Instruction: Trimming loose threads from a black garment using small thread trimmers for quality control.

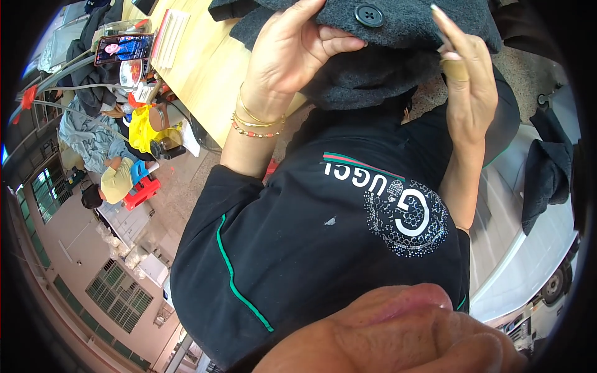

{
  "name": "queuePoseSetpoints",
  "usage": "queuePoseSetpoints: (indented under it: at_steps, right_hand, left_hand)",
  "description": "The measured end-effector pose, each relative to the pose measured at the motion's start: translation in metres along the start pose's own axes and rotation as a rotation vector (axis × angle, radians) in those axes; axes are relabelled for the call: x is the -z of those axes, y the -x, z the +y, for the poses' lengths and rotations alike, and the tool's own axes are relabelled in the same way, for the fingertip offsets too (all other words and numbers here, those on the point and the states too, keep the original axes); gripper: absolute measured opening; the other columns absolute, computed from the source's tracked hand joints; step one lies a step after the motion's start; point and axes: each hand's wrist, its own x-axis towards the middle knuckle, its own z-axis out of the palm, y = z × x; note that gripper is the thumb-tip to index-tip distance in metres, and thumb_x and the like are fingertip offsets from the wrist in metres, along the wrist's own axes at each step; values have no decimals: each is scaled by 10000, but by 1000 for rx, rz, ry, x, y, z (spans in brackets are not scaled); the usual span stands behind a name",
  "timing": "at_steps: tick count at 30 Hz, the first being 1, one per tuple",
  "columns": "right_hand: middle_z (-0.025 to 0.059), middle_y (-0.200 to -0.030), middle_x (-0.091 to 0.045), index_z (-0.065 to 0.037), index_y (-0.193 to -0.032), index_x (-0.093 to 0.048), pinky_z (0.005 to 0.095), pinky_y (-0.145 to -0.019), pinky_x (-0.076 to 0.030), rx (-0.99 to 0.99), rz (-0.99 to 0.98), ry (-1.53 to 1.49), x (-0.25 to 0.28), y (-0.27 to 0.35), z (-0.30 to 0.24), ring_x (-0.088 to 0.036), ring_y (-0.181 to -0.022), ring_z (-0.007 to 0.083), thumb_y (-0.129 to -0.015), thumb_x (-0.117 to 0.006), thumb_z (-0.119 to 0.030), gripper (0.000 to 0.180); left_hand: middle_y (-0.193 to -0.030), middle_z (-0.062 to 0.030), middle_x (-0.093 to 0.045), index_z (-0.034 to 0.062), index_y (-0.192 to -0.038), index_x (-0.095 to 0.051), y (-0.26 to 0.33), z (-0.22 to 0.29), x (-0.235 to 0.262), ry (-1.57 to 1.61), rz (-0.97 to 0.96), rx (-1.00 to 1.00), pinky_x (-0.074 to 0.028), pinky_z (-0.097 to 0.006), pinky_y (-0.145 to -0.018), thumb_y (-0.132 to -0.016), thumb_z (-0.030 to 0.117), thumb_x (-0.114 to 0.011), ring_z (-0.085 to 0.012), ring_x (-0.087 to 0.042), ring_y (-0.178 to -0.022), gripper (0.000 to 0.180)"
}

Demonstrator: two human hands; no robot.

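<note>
Left hand (289, 56): fingers grasping dark garment (373, 71) beside 1 button (369, 15)
Right hand (471, 90): fingers near garment; cannot tell grip
Worktop (202, 62): pale wood

The garment (367, 81) is charcoal grey, its button (369, 15) black, the tabletop (202, 68) pale wood-grained, the bag (142, 130) yellow.

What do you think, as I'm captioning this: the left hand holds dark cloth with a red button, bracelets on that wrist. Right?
Not quite: the head view shows that the button is black, not red. The left hand does hold the dark cloth, with bracelets on that wrist.
</note>
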Motion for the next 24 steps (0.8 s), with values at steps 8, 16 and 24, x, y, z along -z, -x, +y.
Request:
queuePoseSetpoints:
  at_steps: [8,16,24]
  right_hand:
    - [59,-996,-659,-48,-1247,-668,238,-812,-441,105,-170,4,-8,-5,-19,-568,-871,122,-867,-697,-99,384]
    - [56,-952,-657,-33,-1229,-675,229,-776,-437,94,-186,-56,-13,-7,-20,-567,-842,118,-867,-700,-89,367]
    - [48,-909,-626,-23,-1192,-695,212,-705,-414,83,-188,-61,-15,-7,-15,-530,-777,111,-853,-712,-57,341]
  left_hand:
    - [-1138,-163,-672,-42,-1287,-509,4,-3,-10,-154,39,-57,-650,-383,-705,-1040,192,-460,-255,-712,-921,344]
    - [-1147,-159,-667,-32,-1289,-511,4,-3,-15,-167,38,-47,-648,-373,-693,-1037,188,-466,-251,-706,-934,337]
    - [-1145,-151,-669,-24,-1286,-516,5,-4,-9,-176,12,-46,-646,-359,-672,-1035,196,-472,-245,-709,-912,336]
